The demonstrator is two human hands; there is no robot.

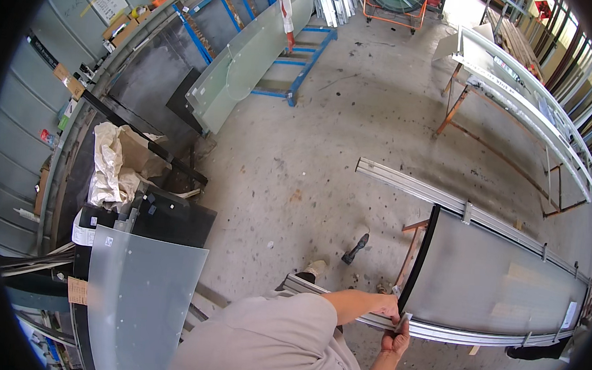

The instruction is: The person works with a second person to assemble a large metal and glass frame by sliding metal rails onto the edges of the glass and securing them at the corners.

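A frosted glass panel (487,275) with a black edge strip (418,260) lies between two aluminium rails on the right. My left hand (389,307) is closed at the panel's near corner, its fingers bent down beside the end of the black strip; what they pinch is hidden. Just below it, on the near aluminium rail (466,336), my right hand (396,341) grips a small light metal bracket (404,321), thumb and fingers around it. Both hands almost touch at this corner.
The far aluminium rail (411,183) juts past the panel over the floor. A dark elongated object (355,248) lies on the concrete. Left stand a curved glass sheet (141,297) and crumpled brown paper (111,163). Beyond are a blue rack (301,77) and a table with white frames (512,83).
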